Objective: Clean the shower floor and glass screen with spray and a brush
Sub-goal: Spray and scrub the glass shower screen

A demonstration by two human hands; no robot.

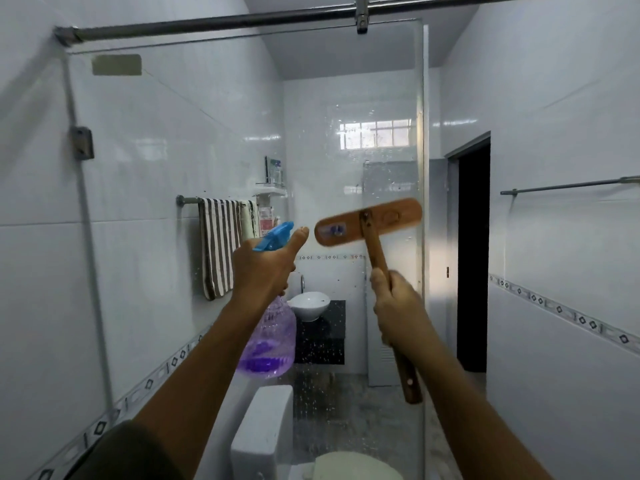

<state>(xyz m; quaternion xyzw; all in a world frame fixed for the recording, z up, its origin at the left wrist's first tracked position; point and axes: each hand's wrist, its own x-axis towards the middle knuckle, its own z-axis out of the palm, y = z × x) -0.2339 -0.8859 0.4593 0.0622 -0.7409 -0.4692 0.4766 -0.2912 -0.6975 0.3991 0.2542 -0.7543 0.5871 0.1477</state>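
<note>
Across the middle of the frame stands the clear glass shower screen (pixel 214 140), speckled with droplets in its lower centre and hung from a grey metal rail (pixel 207 24) that runs along the top; at centre left the left hand (pixel 265 268) is clamped around the neck of a transparent purple spray bottle (pixel 270 341) with a blue trigger head (pixel 275 235), thumb raised and pointing up and to the right, the nozzle aimed towards the glass; the bottle's body hangs below the hand, part filled with purple liquid. At centre right the right hand (pixel 398 303) is closed tight around the brown wooden handle of a long flat wooden brush (pixel 369 221); the brush head lies tilted, its right end higher, at or just beside the glass, though whether it touches I cannot tell; the handle's lower end sticks out beneath the fist. Through the glass, left of centre, a brown and white striped towel (pixel 220 244) hangs on a wall bar; a white basin (pixel 310 304) sits below the hands; a white toilet cistern (pixel 263 431) fills the bottom centre. At right of frame a dark doorway (pixel 472 258) opens in the white tiled wall (pixel 561 98).
</note>
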